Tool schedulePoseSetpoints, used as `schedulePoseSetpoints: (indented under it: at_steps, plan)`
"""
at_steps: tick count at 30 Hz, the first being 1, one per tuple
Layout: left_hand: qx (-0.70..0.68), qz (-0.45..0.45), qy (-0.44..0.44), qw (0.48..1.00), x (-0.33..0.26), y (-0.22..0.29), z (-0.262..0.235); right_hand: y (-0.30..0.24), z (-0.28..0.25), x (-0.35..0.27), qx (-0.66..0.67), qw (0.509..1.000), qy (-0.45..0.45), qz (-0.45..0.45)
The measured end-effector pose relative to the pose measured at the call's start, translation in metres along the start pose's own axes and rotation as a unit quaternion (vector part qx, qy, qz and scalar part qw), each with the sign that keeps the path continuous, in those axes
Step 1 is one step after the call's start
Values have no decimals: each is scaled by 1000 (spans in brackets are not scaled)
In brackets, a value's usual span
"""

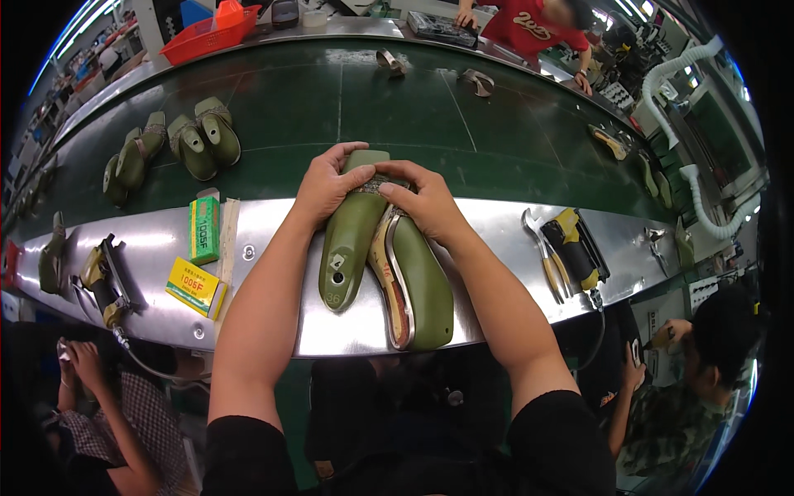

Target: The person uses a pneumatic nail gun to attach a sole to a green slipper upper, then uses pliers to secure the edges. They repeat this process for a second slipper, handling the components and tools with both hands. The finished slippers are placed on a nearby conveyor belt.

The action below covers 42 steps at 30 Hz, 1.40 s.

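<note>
In front of me a green shoe last (343,248) lies top side up at the metal counter's edge, with a glittery strap (374,183) across its far part. My left hand (331,183) is wrapped round that far part, its thumb on the strap. My right hand (423,202) bends over the same strap from the other side, its fingertips pressing on it. Beside it, tilted on its side, lies a second green shoe last (423,285), with a tan and red insole (394,293) along it. The right hand's palm side is hidden.
Green lasts with straps (203,140) stand on the dark green belt (289,99). On the counter are a green box (203,230), a yellow box (196,287), pincers (546,256), a right air stapler (575,248) and a left one (103,281). Co-workers sit at both sides; another person (533,33) stands opposite.
</note>
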<state>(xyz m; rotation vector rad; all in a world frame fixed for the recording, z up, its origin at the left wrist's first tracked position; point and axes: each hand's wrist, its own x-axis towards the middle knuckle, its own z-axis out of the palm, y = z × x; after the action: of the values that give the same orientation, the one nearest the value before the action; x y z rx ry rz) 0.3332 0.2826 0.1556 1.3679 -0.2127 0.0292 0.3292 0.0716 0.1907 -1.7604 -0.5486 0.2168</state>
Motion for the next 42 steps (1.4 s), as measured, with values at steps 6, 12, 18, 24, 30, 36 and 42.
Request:
schedulePoseSetpoints:
  at_steps: [6,12,18,24,30,36,42]
  plan:
    - [-98,-42,34,994,4,5,-13,41,-11,3,136,990,14,-33]
    - [-111,-38,80,990,7,6,-26,44,-13,5,52,996,27,-73]
    - [-64,-33,70,995,7,7,-28,5,-34,27,-285,954,76,45]
    - [2,-18,28,999,3,6,-17,13,-25,47,-177,984,21,28]
    - [-2,-31,45,999,4,4,-24,37,-52,102,-10,992,82,94]
    - [9,-39,60,997,5,4,-16,101,-86,224,-141,976,165,-21]
    - [8,-49,69,996,0,8,-20,120,-65,316,-215,946,231,-74]
